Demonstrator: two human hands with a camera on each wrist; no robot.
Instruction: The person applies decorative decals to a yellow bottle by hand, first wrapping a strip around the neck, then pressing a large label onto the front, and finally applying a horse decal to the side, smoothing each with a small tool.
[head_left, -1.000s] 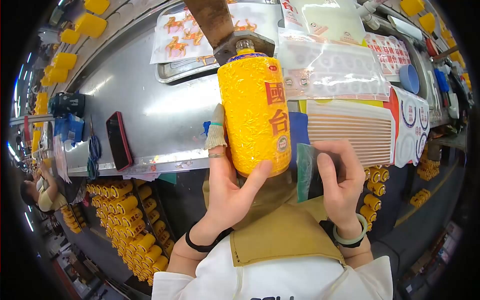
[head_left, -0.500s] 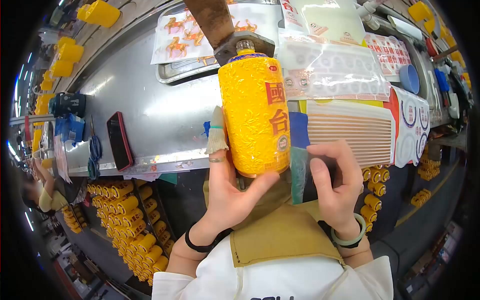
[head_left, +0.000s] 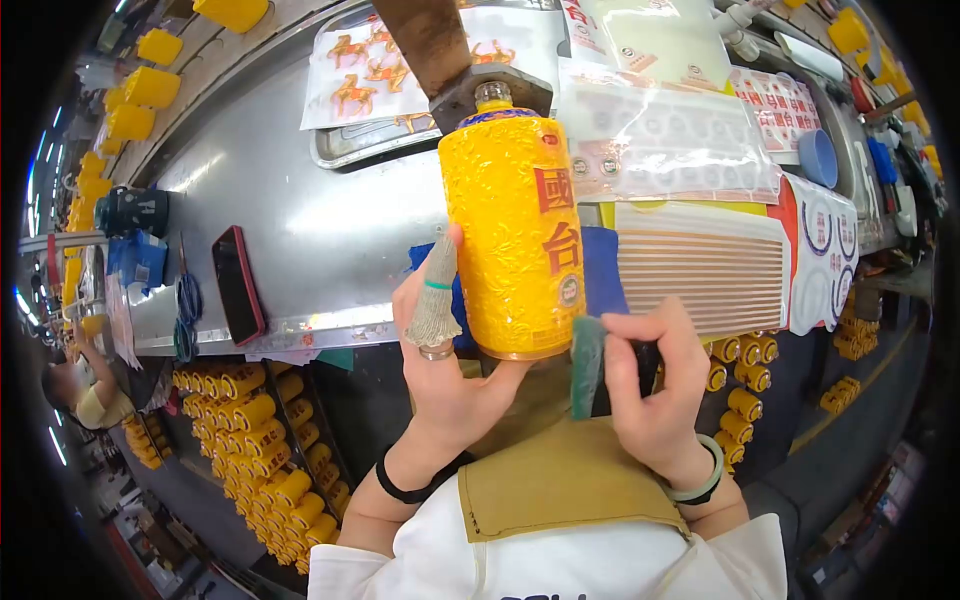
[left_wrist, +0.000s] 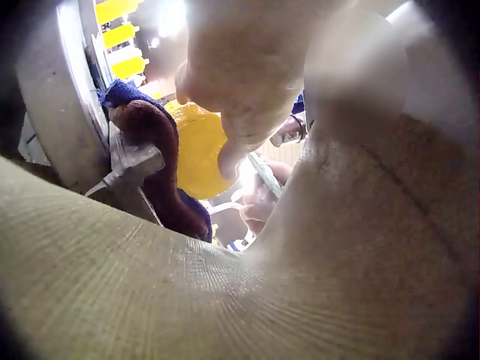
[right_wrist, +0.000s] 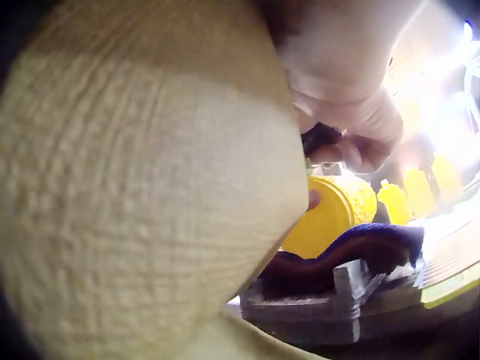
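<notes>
Bottle position: the yellow bottle lies with its long axis running near to far. Its base is toward the person and its neck is at the far end, seated under a grey clamp block on a brown bar. The red label characters face up and to the right. A blue cloth lies under the bottle and shows on both sides of it.

Left hand: it grips the base end, with the thumb hooked under the near rim and the fingers curled up the left flank. One finger wears a woven cot. The left wrist view shows a fingertip on the yellow base.

Right hand: thumb and fingers pinch a green flat piece, held on edge. The piece stands just right of the bottle's near right corner; contact cannot be confirmed. The bottle lies far and left of this hand. The left hand is the one already on the bottle.

Surroundings: the steel desk carries a red phone at left, a striped label sheet at right, and horse sticker sheets at the far side. Rows of yellow bottles lie below the near edge.
</notes>
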